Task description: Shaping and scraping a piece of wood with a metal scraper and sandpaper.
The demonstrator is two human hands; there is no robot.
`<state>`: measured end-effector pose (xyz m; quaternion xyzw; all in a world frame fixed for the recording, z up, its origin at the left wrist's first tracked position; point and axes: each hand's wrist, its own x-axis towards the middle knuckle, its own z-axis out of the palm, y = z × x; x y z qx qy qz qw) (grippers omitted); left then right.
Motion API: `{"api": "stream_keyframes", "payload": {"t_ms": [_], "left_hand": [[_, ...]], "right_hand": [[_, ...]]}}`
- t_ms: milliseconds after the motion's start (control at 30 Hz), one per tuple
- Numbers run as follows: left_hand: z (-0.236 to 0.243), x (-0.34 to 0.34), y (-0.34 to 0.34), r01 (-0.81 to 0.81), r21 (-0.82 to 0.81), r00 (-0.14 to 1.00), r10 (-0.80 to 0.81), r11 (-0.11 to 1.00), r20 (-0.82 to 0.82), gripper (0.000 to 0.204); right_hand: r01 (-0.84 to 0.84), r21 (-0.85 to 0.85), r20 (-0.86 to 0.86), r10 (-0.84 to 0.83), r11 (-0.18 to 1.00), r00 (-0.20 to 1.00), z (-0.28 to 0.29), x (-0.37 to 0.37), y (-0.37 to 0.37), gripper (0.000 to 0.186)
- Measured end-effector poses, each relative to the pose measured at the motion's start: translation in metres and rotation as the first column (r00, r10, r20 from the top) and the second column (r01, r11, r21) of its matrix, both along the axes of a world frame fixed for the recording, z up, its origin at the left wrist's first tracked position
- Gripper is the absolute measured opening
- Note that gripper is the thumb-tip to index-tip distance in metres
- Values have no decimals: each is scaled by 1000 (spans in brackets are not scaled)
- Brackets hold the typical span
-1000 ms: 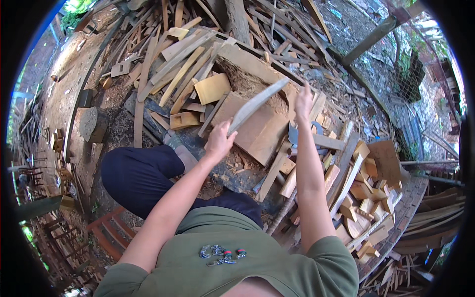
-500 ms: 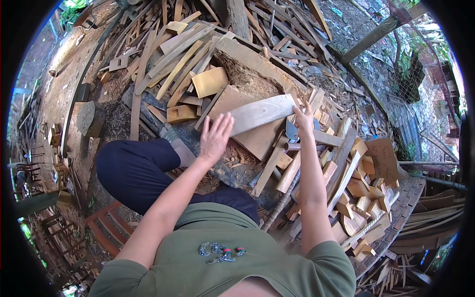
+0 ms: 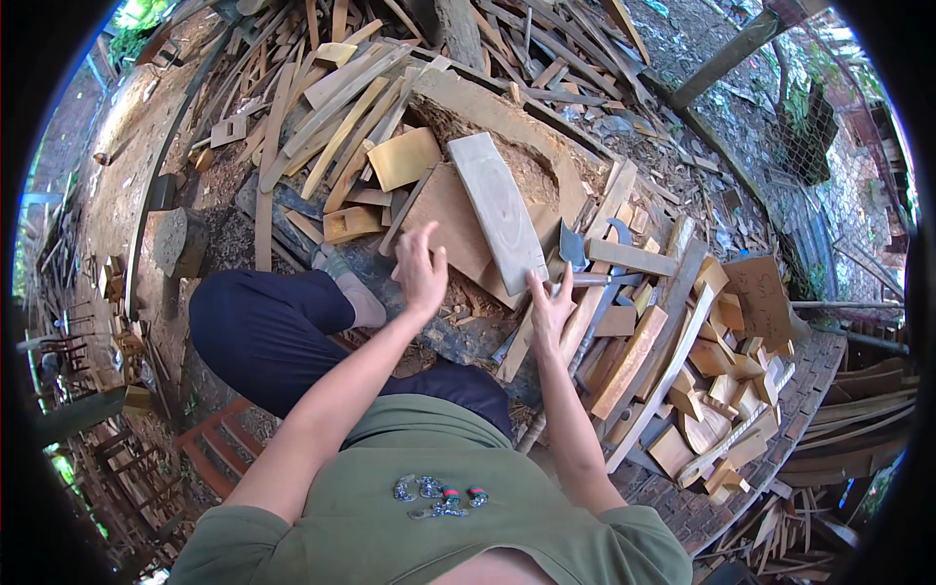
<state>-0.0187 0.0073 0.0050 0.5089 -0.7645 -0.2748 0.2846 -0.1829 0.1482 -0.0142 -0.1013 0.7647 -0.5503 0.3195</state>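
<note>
While the right hand (image 3: 551, 310) touches the near end of a grey plank (image 3: 499, 214), its fingers stand spread in a V, one digit at the wood and another stretched clear to the side; whether more fingers close underneath cannot be seen, so I cannot tell if it has a firm hold. The plank slants from eleven o'clock at its far end to five o'clock at its near end, over a brown board (image 3: 444, 219), though it is unclear whether the two touch. Taking the plank as the middle of the clock, the left hand (image 3: 419, 273) is at eight o'clock, half open with loosely bent fingers, apart from the plank and with nothing visible in its grasp. A yellow wooden block (image 3: 404, 159) lies at ten o'clock, near the board. At four o'clock, close to the right hand, sits a blue-grey metal blade (image 3: 572, 246), with a short wooden bar (image 3: 632, 257) just beyond it. Further out at four o'clock spreads a heap of cut wood pieces (image 3: 726, 380), and a cardboard sheet (image 3: 759, 302) leans behind them. A thick post (image 3: 463, 34) rises just before twelve, a log stump (image 3: 179, 244) sits at nine, and a red-brown slatted chair (image 3: 219, 439) shows near eight, beyond the person's dark-trousered knee (image 3: 253, 331)
</note>
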Motion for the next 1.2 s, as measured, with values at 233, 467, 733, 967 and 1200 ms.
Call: {"api": "stream_keyframes", "payload": {"t_ms": [233, 467, 733, 967, 1200], "left_hand": [[11, -40, 33, 277, 724, 895, 104, 631, -434, 79], [28, -44, 20, 165, 795, 876, 283, 584, -390, 90], [42, -54, -7, 373, 590, 860, -29, 716, -509, 60], [17, -34, -38, 239, 182, 969, -223, 954, -105, 59], [6, -15, -13, 162, 174, 969, -123, 971, -213, 60]], "right_hand": [[-129, -85, -709, 31, 988, 705, 10, 17, -29, 82], [-304, -20, -380, 275, 952, 883, 63, 74, -18, 90], [-210, -159, -186, 180, 965, 966, 65, 59, -5, 55], [-196, 29, -532, 181, 980, 827, 14, -1, -25, 47], [-464, 465, -680, 640, 754, 358, 68, 12, -65, 58]]}}
